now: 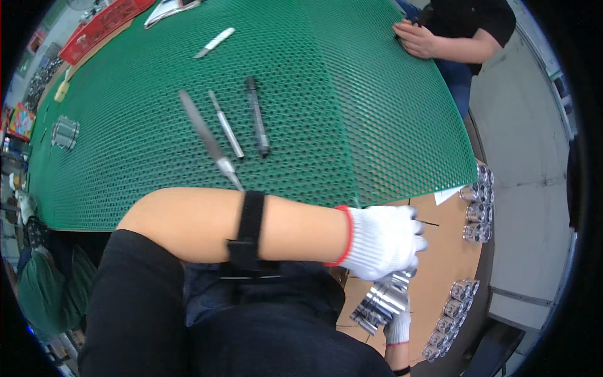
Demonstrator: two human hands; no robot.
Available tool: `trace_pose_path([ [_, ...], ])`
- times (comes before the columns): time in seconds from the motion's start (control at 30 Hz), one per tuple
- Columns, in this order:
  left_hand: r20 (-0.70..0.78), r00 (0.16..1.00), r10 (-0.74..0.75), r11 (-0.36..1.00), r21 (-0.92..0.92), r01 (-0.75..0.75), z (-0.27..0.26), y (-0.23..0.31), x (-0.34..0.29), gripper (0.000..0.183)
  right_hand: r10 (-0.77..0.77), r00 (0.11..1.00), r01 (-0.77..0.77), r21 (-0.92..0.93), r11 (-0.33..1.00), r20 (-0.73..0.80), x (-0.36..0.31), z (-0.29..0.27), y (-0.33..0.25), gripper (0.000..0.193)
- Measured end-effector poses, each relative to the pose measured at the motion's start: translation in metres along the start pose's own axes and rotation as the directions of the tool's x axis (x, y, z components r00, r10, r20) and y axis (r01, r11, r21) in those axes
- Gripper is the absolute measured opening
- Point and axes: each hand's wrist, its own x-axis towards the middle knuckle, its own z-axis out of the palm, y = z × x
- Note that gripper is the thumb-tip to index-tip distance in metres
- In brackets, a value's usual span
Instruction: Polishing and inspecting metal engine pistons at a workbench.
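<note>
My left arm reaches across my body to the right. Its hand, my left hand [384, 242], wears a white knit glove with a red cuff. The fingers curl over the upper end of a shiny ribbed metal cylinder [382, 303], which tilts down from the palm. Close behind that cylinder is my right hand [398, 328], also gloved in white. Its fingers are mostly hidden by the metal, so its grip does not show. Both hands are over a brown cardboard surface [433, 251], just off the green mat's near right corner.
On the green perforated mat [295, 56] lie a file [204, 129], a slim metal tool [227, 125], a black marker [257, 116] and a white-handled knife [217, 42]. Several metal parts [452, 308] line the cardboard. A metal cylinder [65, 132] stands left. Another person's hands [416, 40] are far right.
</note>
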Motion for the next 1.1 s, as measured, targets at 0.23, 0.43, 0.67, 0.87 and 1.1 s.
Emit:
trace_pose_path([
  [0.23,-0.178,0.897,-0.405,0.906,-0.209,0.368,-0.108,0.054,-0.184,0.026,-0.182,0.968,0.178,0.035,0.983,0.174,-0.136,0.068,-0.094,0.041],
  [0.43,-0.851,0.347,-0.394,0.919,-0.361,0.16,-0.148,0.153,-0.286,0.03,-0.482,0.696,0.718,-0.539,0.441,0.533,-0.21,0.191,-0.165,0.056],
  [0.67,-0.635,0.744,-0.211,0.973,-0.207,0.099,-0.17,0.21,-0.415,0.036,-0.22,0.055,0.917,-0.136,-0.376,0.974,-0.24,0.45,-0.174,0.041],
  [0.87,-0.919,-0.061,-0.389,0.852,-0.384,0.357,-0.102,0.26,-0.381,0.041,0.025,-0.234,0.69,0.184,-0.7,0.972,-0.241,0.584,-0.117,0.036],
  [1.1,-0.693,0.045,-0.72,0.491,-0.462,0.739,-0.058,0.248,-0.41,0.032,-0.077,-0.35,0.785,0.248,-0.568,0.933,-0.225,0.576,-0.143,0.035],
])
